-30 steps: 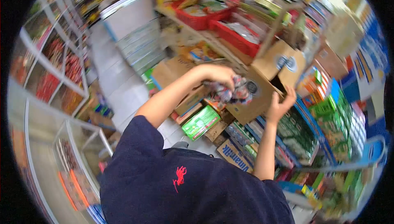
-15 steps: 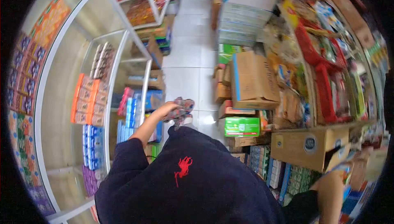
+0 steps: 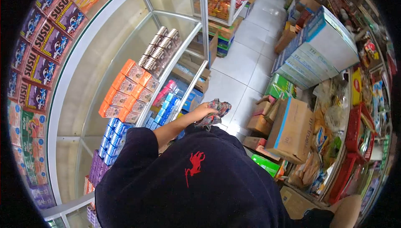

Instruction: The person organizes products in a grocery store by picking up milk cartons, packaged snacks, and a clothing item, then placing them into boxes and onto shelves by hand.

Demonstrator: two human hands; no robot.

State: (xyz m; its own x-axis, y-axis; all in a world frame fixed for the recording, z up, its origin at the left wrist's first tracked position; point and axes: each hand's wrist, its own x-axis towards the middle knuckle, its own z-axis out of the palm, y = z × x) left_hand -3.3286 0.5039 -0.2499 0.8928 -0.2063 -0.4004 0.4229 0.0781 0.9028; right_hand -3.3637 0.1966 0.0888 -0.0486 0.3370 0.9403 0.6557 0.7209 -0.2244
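Observation:
My left hand (image 3: 204, 111) is closed round a crumpled patterned cloth (image 3: 217, 112), grey with red, in front of my dark shirt. The hand is beside the glass display case, whose lower shelf holds blue packs (image 3: 167, 109). Of my right arm (image 3: 348, 211) only the forearm shows at the lower right edge; my right hand is out of the frame. Nearest to that arm are a brown box (image 3: 294, 201) and a red basket (image 3: 340, 182).
On the left, the case (image 3: 62, 119) holds orange packs (image 3: 129, 90) and brown packs (image 3: 158, 50). A tiled aisle (image 3: 234, 61) runs ahead. To its right stand a carton with a blue stripe (image 3: 292, 129), stacked white boxes (image 3: 313, 56) and a green box (image 3: 265, 165).
The view has turned to the left, so the shelves and aisle appear tilted and shifted right. My left hand still holds the cloth. My right forearm has dropped lower in the frame.

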